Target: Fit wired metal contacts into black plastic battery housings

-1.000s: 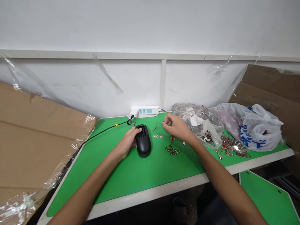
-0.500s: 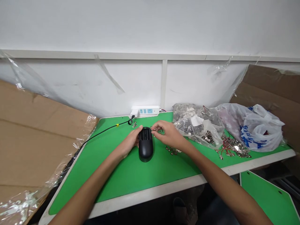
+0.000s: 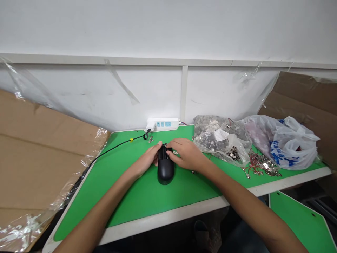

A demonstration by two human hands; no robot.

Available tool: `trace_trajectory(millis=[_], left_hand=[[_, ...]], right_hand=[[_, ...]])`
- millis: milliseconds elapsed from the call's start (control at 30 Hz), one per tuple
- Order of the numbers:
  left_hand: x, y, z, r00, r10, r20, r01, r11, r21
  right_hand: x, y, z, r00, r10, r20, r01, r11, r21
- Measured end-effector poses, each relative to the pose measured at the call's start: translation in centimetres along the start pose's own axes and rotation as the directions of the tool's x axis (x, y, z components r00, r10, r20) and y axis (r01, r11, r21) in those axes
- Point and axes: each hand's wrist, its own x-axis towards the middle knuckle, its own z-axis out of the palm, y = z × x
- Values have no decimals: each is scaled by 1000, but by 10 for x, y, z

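Note:
A black plastic casing (image 3: 165, 171) with a rounded near end and an open slotted compartment, which looks like a battery compartment, is at the middle of the green table (image 3: 126, 200). My left hand (image 3: 147, 160) is closed on its left side, thumb along the upper edge. My right hand (image 3: 184, 154) has its thumb and fingers pinched at the far right of the compartment. Whatever is between those fingertips is too small and covered to make out. Small metal pieces (image 3: 194, 172) lie partly hidden below my right hand, and a few more (image 3: 150, 139) lie beyond the casing.
A white power strip (image 3: 165, 123) stands by the wall with a black cable (image 3: 116, 146) plugged in. On the right are a clear bag of metal parts (image 3: 221, 137), a white plastic bag (image 3: 295, 147) and a loose pile of metal contacts with red wires (image 3: 263, 165). Cardboard (image 3: 47, 151) borders the left.
My right hand has moved from beside the casing onto its compartment, fingers now over the far right part. The casing has shifted slightly right and nearer, with my left hand still on it.

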Motion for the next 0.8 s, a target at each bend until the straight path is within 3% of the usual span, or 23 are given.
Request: trace_trajectory(millis=[333,800], left_hand=[[4,-6,-4,998,8,56,-17,989,150],[-4,12,7,999,12,52,-25,970,242]], right_hand=[[1,5,3,995,-101,-17,100,993,-56],[0,2,1,998,-69,11,70,997,-39]])
